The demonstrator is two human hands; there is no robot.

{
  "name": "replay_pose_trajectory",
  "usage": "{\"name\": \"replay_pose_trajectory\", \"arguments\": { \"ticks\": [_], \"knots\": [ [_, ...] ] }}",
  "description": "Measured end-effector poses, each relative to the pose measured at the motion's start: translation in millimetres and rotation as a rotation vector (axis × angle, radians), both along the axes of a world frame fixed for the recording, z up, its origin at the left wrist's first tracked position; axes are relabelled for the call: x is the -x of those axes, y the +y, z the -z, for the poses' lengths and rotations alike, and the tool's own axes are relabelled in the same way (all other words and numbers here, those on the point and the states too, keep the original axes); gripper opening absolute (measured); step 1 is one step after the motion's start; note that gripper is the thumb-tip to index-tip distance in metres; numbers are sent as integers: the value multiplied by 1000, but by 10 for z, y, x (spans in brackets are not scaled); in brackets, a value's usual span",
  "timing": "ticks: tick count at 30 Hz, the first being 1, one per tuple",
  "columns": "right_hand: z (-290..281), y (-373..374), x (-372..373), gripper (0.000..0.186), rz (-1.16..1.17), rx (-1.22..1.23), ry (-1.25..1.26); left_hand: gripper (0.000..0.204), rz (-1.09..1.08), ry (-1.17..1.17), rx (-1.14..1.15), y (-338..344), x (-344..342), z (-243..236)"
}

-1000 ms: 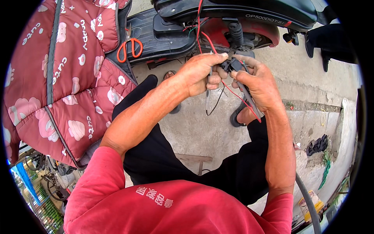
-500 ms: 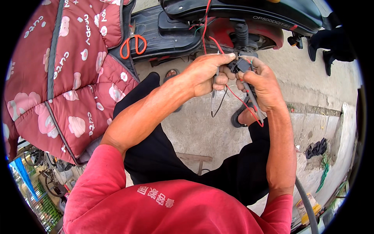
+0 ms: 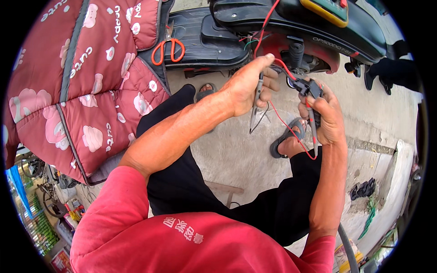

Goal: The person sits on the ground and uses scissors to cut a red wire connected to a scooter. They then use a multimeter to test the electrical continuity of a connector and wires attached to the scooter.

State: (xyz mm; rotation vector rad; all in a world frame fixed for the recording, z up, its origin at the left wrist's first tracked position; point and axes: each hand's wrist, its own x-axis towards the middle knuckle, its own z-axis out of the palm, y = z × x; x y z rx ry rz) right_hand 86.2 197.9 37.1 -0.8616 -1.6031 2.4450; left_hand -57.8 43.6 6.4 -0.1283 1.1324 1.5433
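Note:
My left hand (image 3: 246, 88), thumb stretched out, holds a dark test probe (image 3: 257, 96) with its pale tip pointing down. A thin black lead hangs beside it. To its right, my right hand (image 3: 329, 116) is closed on a black plug connector (image 3: 310, 88) with red and black wires running from it toward the scooter. The same hand also grips a red-and-grey test probe (image 3: 312, 119). A thin red wire (image 3: 287, 125) loops below, between the two hands. The left hand is apart from the connector.
The black electric scooter (image 3: 291, 27) stands ahead, a yellow-edged meter (image 3: 325, 10) on its seat. Orange-handled scissors (image 3: 168, 49) lie on its footboard. A padded maroon cover (image 3: 86, 91) hangs at left. Another person's dark-clad legs (image 3: 391, 73) show at far right.
My left hand has drawn away from the connector, leaving it in the right hand. The view has shifted, and the yellow-edged meter shows more on the seat.

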Motion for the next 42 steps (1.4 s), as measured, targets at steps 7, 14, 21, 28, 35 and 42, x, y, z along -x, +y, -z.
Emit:
{"name": "replay_pose_trajectory", "arguments": {
  "ticks": [7, 14, 21, 28, 35, 42],
  "knots": [
    [43, 158, -121, 55, 74, 35, 87, 46, -103, 62, -84, -1, 119, 130],
    [40, 227, -193, 60, 45, 82, 133, 49, -1, -30, 12, 10, 104, 258],
    [6, 231, -198, 61, 41, 113, 156, 37, -47, -50, -34, 84, 140, 361],
    [-6, 214, -204, 61, 17, 115, 171, 33, -136, -76, -93, 77, 129, 340],
    [-44, 174, -185, 61, -17, 122, 190, 30, -114, -180, -258, 74, 217, 466],
    [-80, 116, -166, 63, 16, 87, 155, 28, -110, -148, -300, 60, 260, 418]
  ]
}}
